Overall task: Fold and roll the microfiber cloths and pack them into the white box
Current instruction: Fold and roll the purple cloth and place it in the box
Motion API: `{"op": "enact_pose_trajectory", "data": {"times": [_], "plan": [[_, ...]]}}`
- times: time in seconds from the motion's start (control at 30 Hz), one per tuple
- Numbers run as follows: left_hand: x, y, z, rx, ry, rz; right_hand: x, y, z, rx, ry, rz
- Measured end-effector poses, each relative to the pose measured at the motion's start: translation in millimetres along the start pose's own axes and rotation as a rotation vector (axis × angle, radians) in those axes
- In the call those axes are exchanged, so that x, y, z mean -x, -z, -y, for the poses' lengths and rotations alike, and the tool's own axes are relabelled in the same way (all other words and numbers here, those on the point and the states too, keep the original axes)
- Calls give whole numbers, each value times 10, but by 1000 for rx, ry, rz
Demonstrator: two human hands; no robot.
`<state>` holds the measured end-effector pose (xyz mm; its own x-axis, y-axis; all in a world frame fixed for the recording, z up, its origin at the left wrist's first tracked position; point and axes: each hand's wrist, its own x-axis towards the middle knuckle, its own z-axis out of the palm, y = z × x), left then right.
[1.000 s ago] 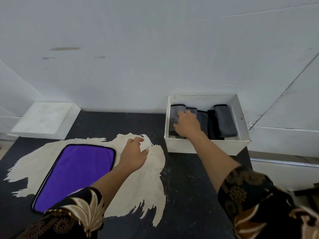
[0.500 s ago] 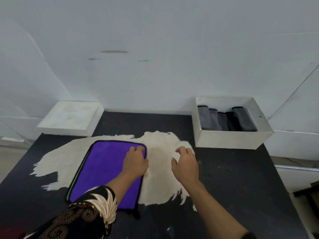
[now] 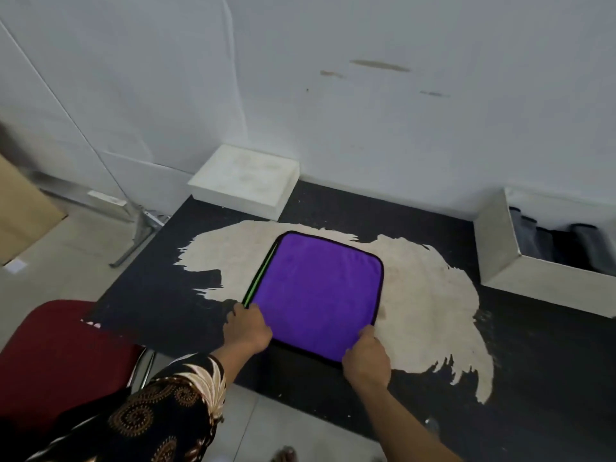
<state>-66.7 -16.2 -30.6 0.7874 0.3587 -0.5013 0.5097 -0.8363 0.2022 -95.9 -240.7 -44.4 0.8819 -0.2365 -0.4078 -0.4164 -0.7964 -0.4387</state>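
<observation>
From the head camera, a square purple cloth [image 3: 316, 295] of soft, plush microfibre lies flat on the tabletop [image 3: 533, 361], a black surface worn through to a ragged, pale beige patch under and around the cloth. The cloth has rounded corners and black piping, and a bright green strip shows along its left edge. At the right edge of the view stands the white box [image 3: 500, 261], a stiff, open-topped rectangle cut off by the frame, with rolled cloths [image 3: 546, 243] in grey and black standing side by side inside it, well apart from the purple one. A flat white block [image 3: 245, 181] sits at the back against the pale wall, and a red chair seat [image 3: 50, 355] shows at the lower left. The left hand [image 3: 248, 330], below a dark patterned sleeve [image 3: 160, 411], curls its fingers over the cloth's near-left corner; the right hand [image 3: 366, 360] curls its fingers on the near-right corner, knuckles up. Whether the thumbs are under the fabric cannot be told. There is one purple cloth, one box, two hands, and at least four rolls in view.
</observation>
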Motion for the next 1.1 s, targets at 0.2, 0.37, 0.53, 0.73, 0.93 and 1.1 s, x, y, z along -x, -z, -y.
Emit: {"op": "enact_pose_trajectory", "data": {"times": [0.2,0.37,0.53,0.73,0.93,1.1], "plan": [[-267,43,35,310,110,32,0,67,16,155,-48,-106],[-287,138,-62,405,189,72,-23,99,15,203,-30,-134],[-329,204,-200,458,124,39,-119,185,52,120,-46,-131],[-414,524,-337,554,37,22,-306,544,189,-202,-118,-139],[-615,795,-327,679,101,64,-364,908,342,-1135,-455,291],[-484,994,-420,505,63,-40,-500,1021,287,-1215,-461,301]]}}
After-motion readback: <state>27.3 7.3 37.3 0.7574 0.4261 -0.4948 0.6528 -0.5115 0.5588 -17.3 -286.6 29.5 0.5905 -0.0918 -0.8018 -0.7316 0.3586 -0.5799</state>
